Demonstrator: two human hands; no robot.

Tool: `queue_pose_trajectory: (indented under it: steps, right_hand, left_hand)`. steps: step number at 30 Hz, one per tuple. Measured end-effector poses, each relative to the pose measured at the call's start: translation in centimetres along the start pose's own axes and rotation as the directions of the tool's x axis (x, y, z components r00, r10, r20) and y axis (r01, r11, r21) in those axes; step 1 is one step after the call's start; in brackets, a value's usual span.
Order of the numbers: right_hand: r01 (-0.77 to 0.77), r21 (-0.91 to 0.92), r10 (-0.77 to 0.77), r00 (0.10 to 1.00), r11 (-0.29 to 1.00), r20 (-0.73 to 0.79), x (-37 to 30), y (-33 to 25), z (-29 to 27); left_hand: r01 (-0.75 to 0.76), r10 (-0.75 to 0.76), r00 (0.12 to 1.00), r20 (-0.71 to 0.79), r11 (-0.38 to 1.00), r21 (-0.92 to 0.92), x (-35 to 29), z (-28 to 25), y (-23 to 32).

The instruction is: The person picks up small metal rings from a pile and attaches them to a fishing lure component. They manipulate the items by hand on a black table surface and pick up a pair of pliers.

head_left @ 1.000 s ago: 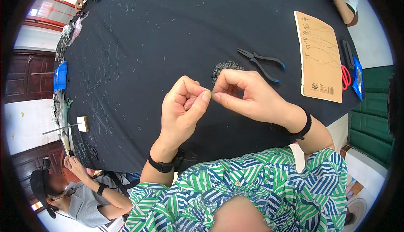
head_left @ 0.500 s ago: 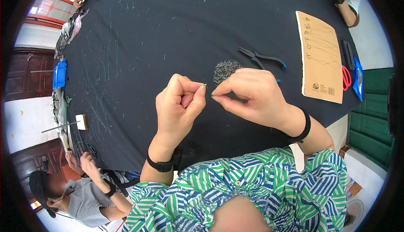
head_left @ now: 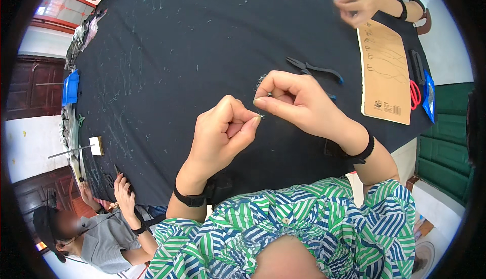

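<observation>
My left hand (head_left: 223,135) is closed in a pinch, thumb against bent forefinger, on a thin green thread (head_left: 259,111). A tiny pale bit shows at its fingertips, too small to name. Above it and to the right, my right hand (head_left: 306,102) pinches the same fine thread, fingertips a short way from the left ones. Behind the right hand lies a tangle of small dark metal hooks (head_left: 261,80), mostly hidden. Pliers (head_left: 320,70) with dark handles rest just beyond, their lower handle partly covered by that hand.
To the right lie a tan notebook (head_left: 382,89) bearing hooked lines, red-handled scissors (head_left: 415,96) and a blue packet (head_left: 429,97). A co-worker's hand (head_left: 360,7) reaches over the notebook's far end. Another person's hand (head_left: 124,193) works at left. Thread scraps litter the black cloth (head_left: 192,41).
My left hand has moved right and slightly down; my right hand has risen a little and now covers most of the hook tangle. A co-worker's hand has come in over the notebook.
</observation>
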State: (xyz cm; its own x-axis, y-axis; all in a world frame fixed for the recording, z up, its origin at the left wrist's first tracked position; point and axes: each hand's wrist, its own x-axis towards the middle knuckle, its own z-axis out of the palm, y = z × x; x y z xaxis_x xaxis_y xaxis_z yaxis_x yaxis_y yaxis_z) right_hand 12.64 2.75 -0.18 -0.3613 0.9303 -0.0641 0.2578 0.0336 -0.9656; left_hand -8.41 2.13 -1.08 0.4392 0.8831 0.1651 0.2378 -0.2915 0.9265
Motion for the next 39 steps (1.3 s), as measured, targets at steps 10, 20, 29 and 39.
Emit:
queue_pose_trajectory:
  steps: [10,20,29,39]
  right_hand:
    - [0.212,-0.070,-0.216,0.975,0.975,-0.057,-0.8,0.1,1.8]
    - [0.491,-0.569,-0.632,0.772,0.660,-0.067,-1.0,0.0,1.2]
    - [0.456,-0.441,-0.558,0.820,0.773,-0.128,0.0,0.6,0.3]
    - [-0.034,0.059,0.036,0.999,0.998,-0.031,0.3,0.8,0.2]
  left_hand:
    - [0.009,-0.025,0.990,-0.141,0.994,-0.110,0.0,0.3,-0.3]
    - [0.002,0.017,0.986,-0.164,0.993,0.114,0.4,0.5,-0.3]
    - [-0.094,0.105,0.994,-0.036,0.971,0.220,0.5,0.5,-0.1]
    - [-0.150,0.168,0.983,-0.068,0.964,0.219,0.5,0.5,-0.5]
